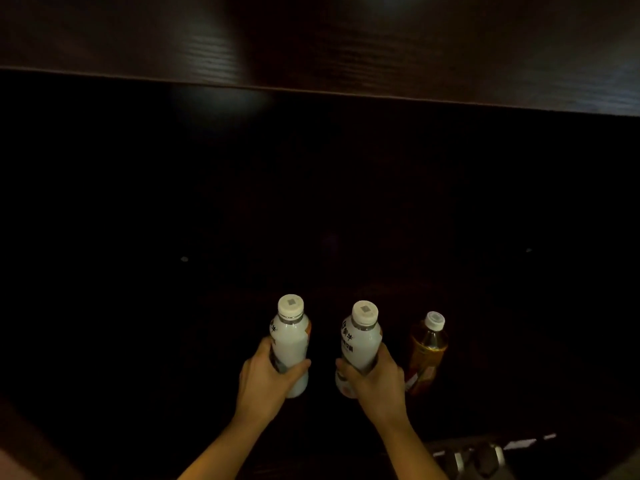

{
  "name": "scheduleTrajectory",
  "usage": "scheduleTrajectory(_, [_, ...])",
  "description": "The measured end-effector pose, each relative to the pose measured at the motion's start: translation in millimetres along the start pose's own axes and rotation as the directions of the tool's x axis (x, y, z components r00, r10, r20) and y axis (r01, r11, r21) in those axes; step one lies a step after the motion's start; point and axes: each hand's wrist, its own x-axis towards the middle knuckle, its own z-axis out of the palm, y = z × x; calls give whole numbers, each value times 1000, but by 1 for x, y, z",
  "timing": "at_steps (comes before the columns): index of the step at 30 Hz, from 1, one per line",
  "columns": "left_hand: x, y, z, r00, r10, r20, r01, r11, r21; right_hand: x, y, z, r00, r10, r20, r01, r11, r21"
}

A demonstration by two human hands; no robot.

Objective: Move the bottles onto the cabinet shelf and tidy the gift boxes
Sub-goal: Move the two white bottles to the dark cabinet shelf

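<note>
Holding two white bottles upright inside the dark cabinet shelf (311, 188), one per hand.
Left hand (266, 379) wrapped round left white bottle (291, 337), right hand (377, 379) round right white bottle (363, 341); likely mid-placement, contact with shelf unclear. Amber tea bottle (427, 351) stands just beside. White caps, printed labels.
</note>
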Motion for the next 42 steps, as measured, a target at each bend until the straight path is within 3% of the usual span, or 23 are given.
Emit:
scheduleTrajectory(9, [2, -2, 23, 999, -24, -42, 25, 999, 42, 18, 18, -2, 998, 25, 62, -28, 999, 35])
scheduleTrajectory(32, [-1, 3, 13, 998, -30, 59, 29, 999, 28, 14, 12, -14, 981, -11, 195, -8, 995, 100])
scheduleTrajectory(42, [-29, 1, -20, 999, -18, 46, 18, 1000, 3, -34, -9, -32, 998, 16, 60, -20, 998, 57])
